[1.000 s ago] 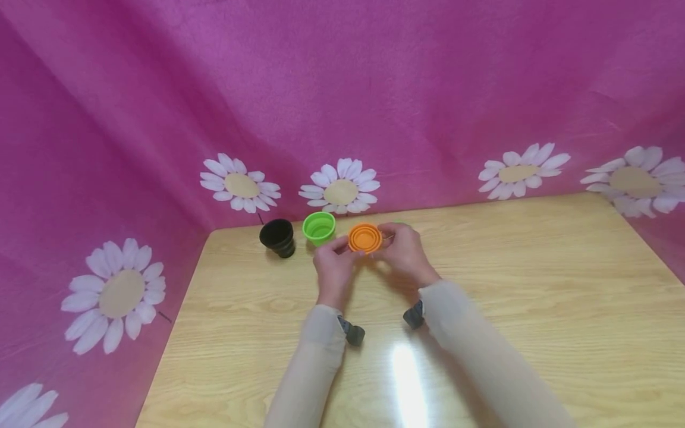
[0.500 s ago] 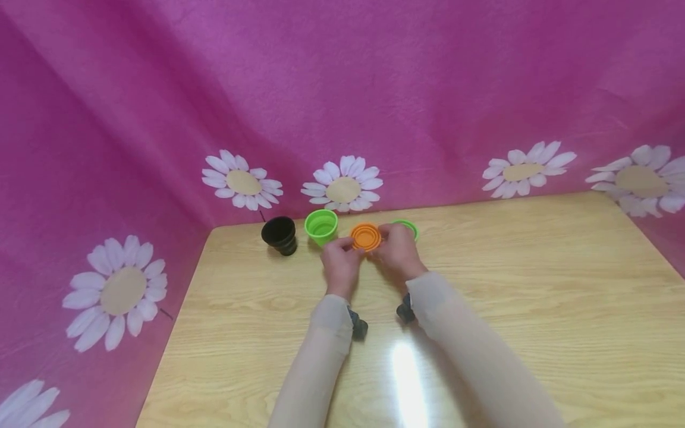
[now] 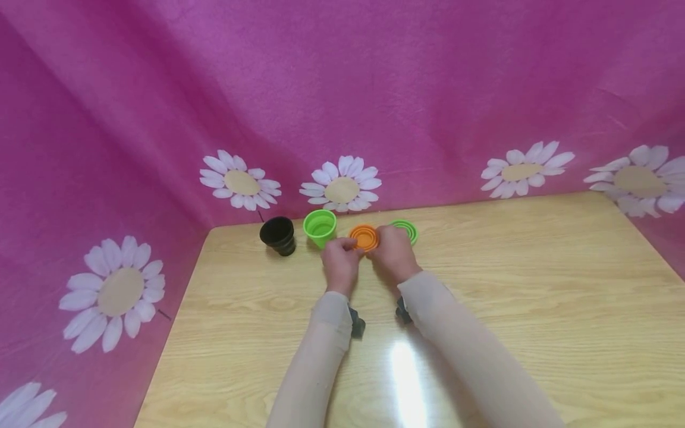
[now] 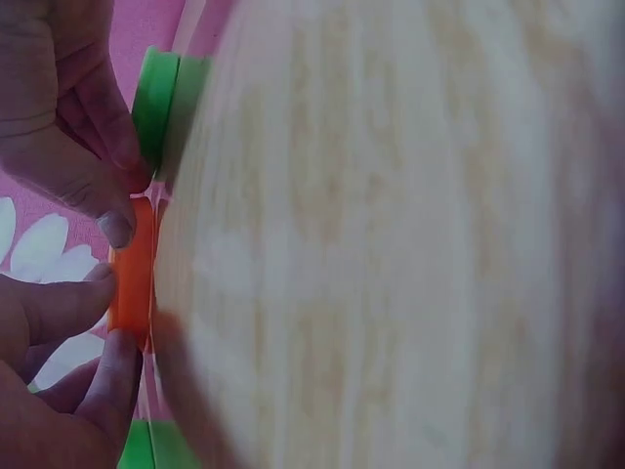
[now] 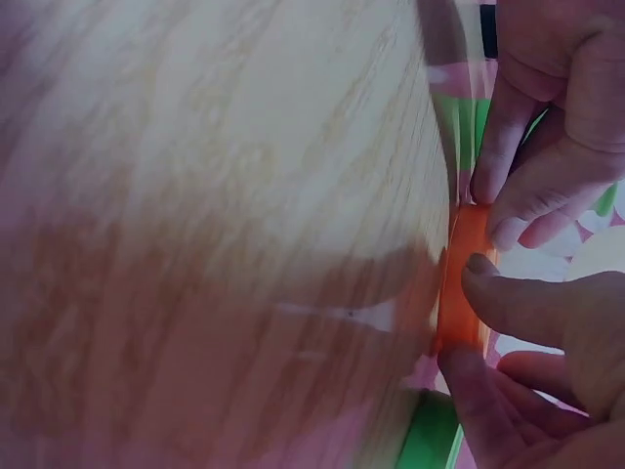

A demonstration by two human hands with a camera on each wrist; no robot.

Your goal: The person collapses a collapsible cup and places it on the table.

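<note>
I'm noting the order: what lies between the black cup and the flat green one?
In the head view, the tall green cup, then the orange cup, gripped by left hand and right hand.

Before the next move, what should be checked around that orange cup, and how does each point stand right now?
1. Left hand has hold of the orange cup: ok, thumb and finger pinch its side.
2. Right hand has hold too: ok, on the opposite side.
3. Orange cup's open side faces up: ok, its rings show in the head view.
4. Orange cup resting fully on the table: cannot tell; its underside is hidden.
5. Room beside the left hand: not ok, I'd say; the tall green cup stands close by.
6. Black cup out of the way: ok, apart from both hands, beyond the tall green cup.
</note>
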